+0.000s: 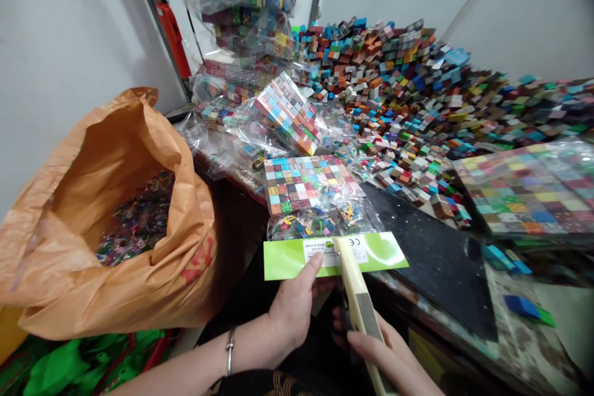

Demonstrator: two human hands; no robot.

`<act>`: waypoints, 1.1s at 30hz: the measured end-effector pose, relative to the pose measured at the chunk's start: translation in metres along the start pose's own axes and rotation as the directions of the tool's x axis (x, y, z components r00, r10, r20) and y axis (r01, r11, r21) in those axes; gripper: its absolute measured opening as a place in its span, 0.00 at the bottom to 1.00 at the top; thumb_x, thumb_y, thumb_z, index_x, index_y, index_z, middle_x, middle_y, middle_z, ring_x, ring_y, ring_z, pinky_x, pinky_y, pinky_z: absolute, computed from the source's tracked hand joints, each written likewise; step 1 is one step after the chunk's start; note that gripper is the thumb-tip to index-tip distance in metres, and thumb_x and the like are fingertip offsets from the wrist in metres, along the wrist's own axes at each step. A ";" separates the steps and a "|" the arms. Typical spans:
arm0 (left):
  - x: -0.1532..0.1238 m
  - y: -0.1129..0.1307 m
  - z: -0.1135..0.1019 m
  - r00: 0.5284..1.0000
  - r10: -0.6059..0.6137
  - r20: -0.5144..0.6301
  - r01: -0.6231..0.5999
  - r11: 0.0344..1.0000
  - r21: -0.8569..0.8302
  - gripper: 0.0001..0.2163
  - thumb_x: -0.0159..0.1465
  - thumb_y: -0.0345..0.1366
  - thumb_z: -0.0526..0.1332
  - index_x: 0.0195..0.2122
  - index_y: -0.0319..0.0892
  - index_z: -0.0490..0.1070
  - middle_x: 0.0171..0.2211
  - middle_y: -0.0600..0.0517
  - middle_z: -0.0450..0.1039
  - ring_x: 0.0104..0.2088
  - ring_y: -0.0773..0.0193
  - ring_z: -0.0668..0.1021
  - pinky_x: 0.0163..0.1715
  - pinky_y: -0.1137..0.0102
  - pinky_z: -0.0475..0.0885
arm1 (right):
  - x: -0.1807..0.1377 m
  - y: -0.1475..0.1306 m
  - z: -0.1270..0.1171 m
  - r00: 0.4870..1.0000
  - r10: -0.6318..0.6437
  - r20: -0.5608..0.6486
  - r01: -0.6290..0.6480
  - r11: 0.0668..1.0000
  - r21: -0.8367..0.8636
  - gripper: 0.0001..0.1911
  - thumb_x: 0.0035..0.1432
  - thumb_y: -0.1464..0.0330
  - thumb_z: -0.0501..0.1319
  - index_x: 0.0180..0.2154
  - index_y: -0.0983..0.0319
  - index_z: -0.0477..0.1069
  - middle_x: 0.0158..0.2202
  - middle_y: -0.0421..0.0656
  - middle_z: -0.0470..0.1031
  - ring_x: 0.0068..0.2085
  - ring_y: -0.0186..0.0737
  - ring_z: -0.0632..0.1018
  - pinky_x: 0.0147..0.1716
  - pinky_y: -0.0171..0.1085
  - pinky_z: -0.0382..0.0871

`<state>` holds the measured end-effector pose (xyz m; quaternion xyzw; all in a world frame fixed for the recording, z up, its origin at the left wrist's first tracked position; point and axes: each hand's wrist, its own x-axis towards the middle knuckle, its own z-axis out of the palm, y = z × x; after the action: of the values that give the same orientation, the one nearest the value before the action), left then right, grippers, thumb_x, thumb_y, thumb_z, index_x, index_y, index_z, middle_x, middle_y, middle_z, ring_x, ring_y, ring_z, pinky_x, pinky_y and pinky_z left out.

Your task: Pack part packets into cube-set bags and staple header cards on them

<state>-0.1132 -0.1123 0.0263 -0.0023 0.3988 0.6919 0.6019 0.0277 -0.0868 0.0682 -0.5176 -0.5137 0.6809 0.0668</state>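
Item: clear bag (309, 192) of small coloured blocks, packed as a flat grid with loose bits bunched at its near end. It lies at the table (520, 346) edge, straight ahead of the person. A green card (283, 261) is folded over the bag's mouth, nearest the hands. Handling, as judged: the film is thin, slippery and limp; the contents are hard and many, fairly heavy for the size, and likely to slide and sag if lifted by one corner. The card looks stiff enough to be the best hold, otherwise both side edges with support beneath. Left hand (292, 312): thumb pressed on the card's lower edge, fingers tucked beneath, a closed pinch on the card; bracelet (229, 343) at the wrist. Right hand (394, 362): fingers curled shut round the rear of a cream stapler (356, 297), whose nose sits over the card's middle, by the white label. Surroundings: orange sack (139, 136), mouth open and part-filled with small pieces, close on the left; black mat (436, 260) just right of the bag; flat pack (524, 192) of like grid farther right; loose pile (417, 74) of blocks banked against the wall behind; stack (241, 6) of filled bags at back left. Obstruction: the sack crowds the left arm, packs behind hem the bag in, and the stapler covers the card's centre.
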 end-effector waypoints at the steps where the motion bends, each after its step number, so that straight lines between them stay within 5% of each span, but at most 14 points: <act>1: 0.000 0.000 0.000 1.000 -0.007 0.006 0.007 1.000 0.000 0.16 0.58 0.41 0.59 0.44 0.37 0.70 0.44 0.43 0.72 0.42 0.53 0.74 0.42 0.62 0.69 | -0.001 0.001 0.001 0.999 0.021 -0.031 -0.021 1.000 0.014 0.26 0.46 0.57 0.60 0.47 0.60 0.65 0.44 0.45 0.72 0.49 0.51 0.69 0.47 0.42 0.60; 16: 0.003 0.000 -0.002 0.999 -0.041 0.010 0.042 0.999 -0.029 0.17 0.57 0.42 0.60 0.45 0.38 0.69 0.43 0.44 0.73 0.39 0.55 0.75 0.41 0.62 0.68 | -0.001 -0.015 0.015 0.995 0.035 -0.090 -0.038 0.999 -0.027 0.22 0.46 0.61 0.58 0.44 0.61 0.66 0.38 0.43 0.75 0.42 0.48 0.72 0.44 0.41 0.61; 21: 0.002 0.000 -0.002 0.997 -0.075 0.031 0.075 0.997 -0.005 0.19 0.57 0.44 0.59 0.46 0.38 0.68 0.41 0.44 0.73 0.34 0.57 0.76 0.34 0.65 0.69 | -0.001 -0.011 0.014 0.994 0.061 -0.095 -0.067 0.996 -0.064 0.22 0.48 0.58 0.57 0.45 0.60 0.67 0.38 0.43 0.74 0.40 0.46 0.72 0.42 0.40 0.62; 33: 0.000 -0.002 0.000 0.990 -0.137 -0.010 0.137 0.991 -0.008 0.19 0.56 0.49 0.57 0.41 0.41 0.71 0.37 0.46 0.75 0.37 0.54 0.75 0.37 0.64 0.68 | 0.012 -0.012 0.009 0.989 0.138 0.046 -0.122 0.961 -0.249 0.23 0.53 0.52 0.52 0.40 0.62 0.67 0.38 0.44 0.73 0.42 0.46 0.72 0.42 0.39 0.64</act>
<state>-0.1115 -0.1124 0.0254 -0.0356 0.3985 0.6502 0.6458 0.0094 -0.0794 0.0689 -0.5328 -0.5607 0.6311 -0.0590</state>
